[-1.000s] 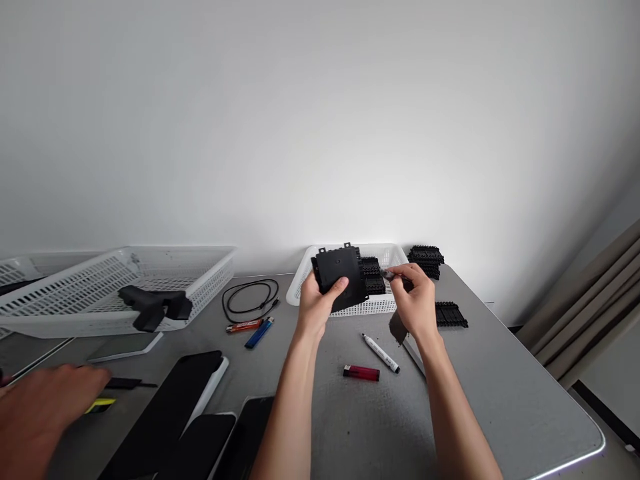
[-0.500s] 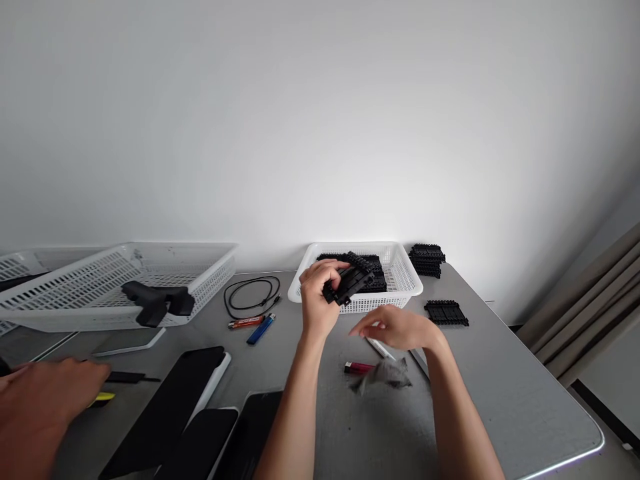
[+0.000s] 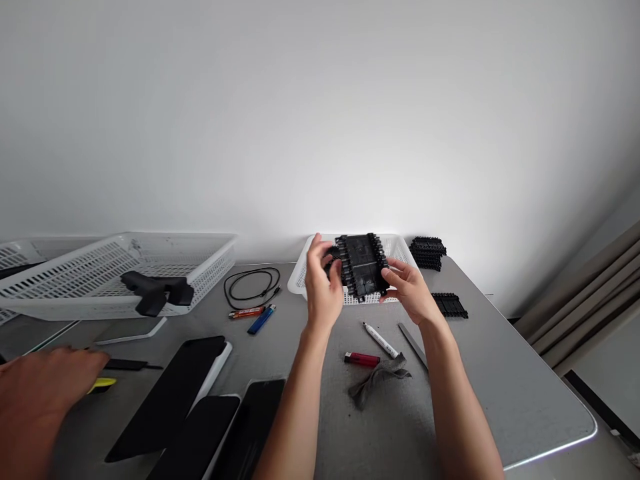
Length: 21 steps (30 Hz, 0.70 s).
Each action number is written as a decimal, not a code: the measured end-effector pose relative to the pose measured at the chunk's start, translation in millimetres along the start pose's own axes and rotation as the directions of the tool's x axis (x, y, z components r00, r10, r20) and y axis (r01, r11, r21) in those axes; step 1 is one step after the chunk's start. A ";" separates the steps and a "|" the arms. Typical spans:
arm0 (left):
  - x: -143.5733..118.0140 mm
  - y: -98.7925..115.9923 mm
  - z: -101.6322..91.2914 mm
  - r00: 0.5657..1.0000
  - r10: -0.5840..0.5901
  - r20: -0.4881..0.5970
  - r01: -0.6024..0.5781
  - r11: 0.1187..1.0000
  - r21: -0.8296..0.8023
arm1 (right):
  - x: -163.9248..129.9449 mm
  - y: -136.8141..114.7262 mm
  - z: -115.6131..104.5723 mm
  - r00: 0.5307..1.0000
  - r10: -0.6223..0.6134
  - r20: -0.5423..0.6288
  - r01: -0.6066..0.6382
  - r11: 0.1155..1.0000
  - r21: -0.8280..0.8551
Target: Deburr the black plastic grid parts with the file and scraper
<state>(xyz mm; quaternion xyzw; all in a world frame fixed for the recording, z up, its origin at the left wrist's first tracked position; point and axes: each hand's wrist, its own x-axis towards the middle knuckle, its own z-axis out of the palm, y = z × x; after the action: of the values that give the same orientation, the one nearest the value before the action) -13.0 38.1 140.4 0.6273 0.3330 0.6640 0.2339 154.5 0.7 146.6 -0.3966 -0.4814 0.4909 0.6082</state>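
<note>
A black ribbed plastic part (image 3: 362, 266) is held up between the left hand (image 3: 323, 290) and right hand (image 3: 410, 290), above the tabletop (image 3: 475, 373), just before the white basket (image 3: 300, 277); a grey cloth (image 3: 377, 383) lies below.

A black ribbed plastic connector block (image 3: 361, 265) is being held upright, facing the camera, above the front rim of the small white basket, gripped at both sides.

Black part (image 3: 363, 267); white perforated basket (image 3: 305, 277)
</note>
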 end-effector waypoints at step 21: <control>2.8 -31.4 -2.2 0.924 -0.336 0.182 0.362 0.922 -0.137 | 12.7 49.1 2.7 0.868 0.453 -0.203 -0.178 -0.097 -0.979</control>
<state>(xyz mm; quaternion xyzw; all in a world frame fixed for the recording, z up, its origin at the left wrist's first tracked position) -18.8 60.8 119.2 0.5853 0.3635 0.5865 0.4259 142.0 23.2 102.8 -0.7566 -0.6299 0.1717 -0.0374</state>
